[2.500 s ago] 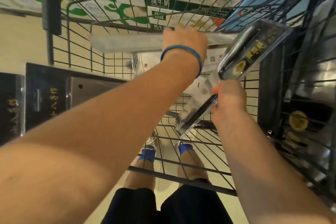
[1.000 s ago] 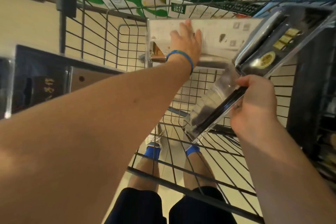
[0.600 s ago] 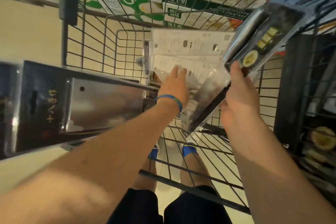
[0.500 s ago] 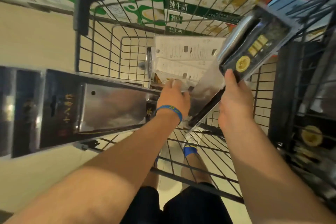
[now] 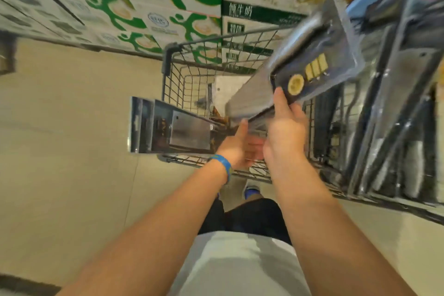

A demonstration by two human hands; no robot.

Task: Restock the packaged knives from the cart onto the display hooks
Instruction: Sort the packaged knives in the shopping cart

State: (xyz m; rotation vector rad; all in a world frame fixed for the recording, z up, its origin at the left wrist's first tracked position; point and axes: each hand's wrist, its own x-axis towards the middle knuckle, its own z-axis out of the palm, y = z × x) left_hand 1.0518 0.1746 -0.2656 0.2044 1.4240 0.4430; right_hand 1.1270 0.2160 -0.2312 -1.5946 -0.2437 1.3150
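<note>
While right hand [image 5: 284,137] fingers [image 5: 280,98] clamp packaged knife [image 5: 310,65] (tilted), above cart [image 5: 168,60]

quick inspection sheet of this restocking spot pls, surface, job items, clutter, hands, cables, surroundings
surface: beige tiled floor; no table, a wire cart serves as the work area
job's things: one packaged knife raised over the cart; a packaged cleaver lying across the cart's near left rim; white-backed packs deeper in the cart
clutter: nothing seen
hands: right hand grips the raised knife pack at its lower end; left hand, with a blue wristband, reaches in beneath that pack, its grip too blurred to tell
cables: nothing seen
surroundings: stacked green and white cartons behind the cart; hanging packaged knives on the display at right
</note>
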